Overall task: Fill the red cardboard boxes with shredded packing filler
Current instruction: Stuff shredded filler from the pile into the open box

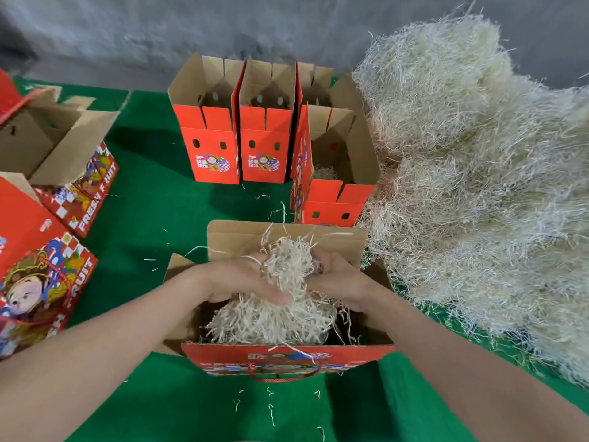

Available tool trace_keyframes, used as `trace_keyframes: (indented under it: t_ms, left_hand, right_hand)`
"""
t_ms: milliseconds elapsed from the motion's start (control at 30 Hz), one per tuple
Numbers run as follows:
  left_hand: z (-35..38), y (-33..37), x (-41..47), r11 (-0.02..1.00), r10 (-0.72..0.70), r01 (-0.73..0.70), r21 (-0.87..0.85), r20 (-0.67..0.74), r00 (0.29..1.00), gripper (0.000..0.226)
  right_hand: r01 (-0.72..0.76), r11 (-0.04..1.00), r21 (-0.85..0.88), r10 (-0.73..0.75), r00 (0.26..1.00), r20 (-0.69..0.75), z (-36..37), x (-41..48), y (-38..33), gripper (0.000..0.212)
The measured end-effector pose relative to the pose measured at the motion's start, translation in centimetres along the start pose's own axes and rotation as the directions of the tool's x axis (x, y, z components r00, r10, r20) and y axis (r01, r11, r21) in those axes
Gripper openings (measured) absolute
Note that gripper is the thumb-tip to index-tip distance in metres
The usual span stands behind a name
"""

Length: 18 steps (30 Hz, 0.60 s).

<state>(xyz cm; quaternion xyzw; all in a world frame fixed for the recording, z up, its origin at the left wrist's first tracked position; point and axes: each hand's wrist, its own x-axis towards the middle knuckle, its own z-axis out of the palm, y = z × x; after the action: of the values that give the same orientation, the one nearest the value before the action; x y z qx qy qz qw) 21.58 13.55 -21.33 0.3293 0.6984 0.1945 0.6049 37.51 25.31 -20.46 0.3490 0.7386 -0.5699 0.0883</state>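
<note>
Gripping one filler clump (288,266) with both hands (236,279) (338,279), we are stuffing the nearest red box (287,358); next, probably pressing it down evenly.

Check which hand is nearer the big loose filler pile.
Right. The right hand grips the filler clump over the open box, on the side toward the filler pile; the left hand grips the same clump from the other side, farther away.

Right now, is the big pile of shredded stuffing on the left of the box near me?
No, the big pile of shredded packing filler lies to the right of the near red cardboard box.
</note>
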Motion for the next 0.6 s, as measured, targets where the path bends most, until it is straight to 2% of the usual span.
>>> trace_keyframes:
  t_ms: [67,167,300,367,467,533,600]
  left_hand:
    - [0.0,-0.5,0.1,0.997,-0.014,0.016,0.079,-0.022,1.0,0.124]
    - [-0.1,-1.6,0.2,0.99,-0.002,0.025,0.138,-0.161,0.987,0.104]
    - [-1.5,-2.3,-0.3,1.0,0.009,-0.004,0.024,-0.219,0.976,0.1]
    - [-1.8,-2.1,-0.2,1.0,0.02,-0.022,-0.007,-0.203,0.979,0.106]
    - [-0.7,-1.1,0.5,1.0,0.021,-0.018,0.02,-0.165,0.986,0.103]
    - [0.4,-0.6,1.2,0.993,0.015,0.006,0.114,-0.175,0.984,0.088]
    - [1.0,-0.6,1.3,0.964,0.013,0.041,0.262,-0.201,0.98,0.077]
  right_hand:
    - [-0.007,0.998,0.057,0.01,0.998,-0.057,0.6,0.5,0.4,0.066]
    - [-0.014,0.998,0.055,0.017,0.998,-0.056,-0.4,0.0,1.1,0.048]
    - [-0.052,0.997,-0.055,0.045,0.99,-0.132,-2.4,-0.9,2.0,0.066]
    - [-0.005,1.0,0.017,0.006,0.998,-0.063,-2.4,-1.3,1.6,0.057]
    - [-0.013,0.994,0.107,-0.004,0.988,0.153,-0.9,-1.6,0.4,0.051]
    - [-0.001,0.999,0.045,-0.007,0.983,0.185,0.1,-1.1,0.2,0.062]
    - [0.029,0.998,-0.052,-0.022,0.991,0.132,0.4,-0.9,0.4,0.055]
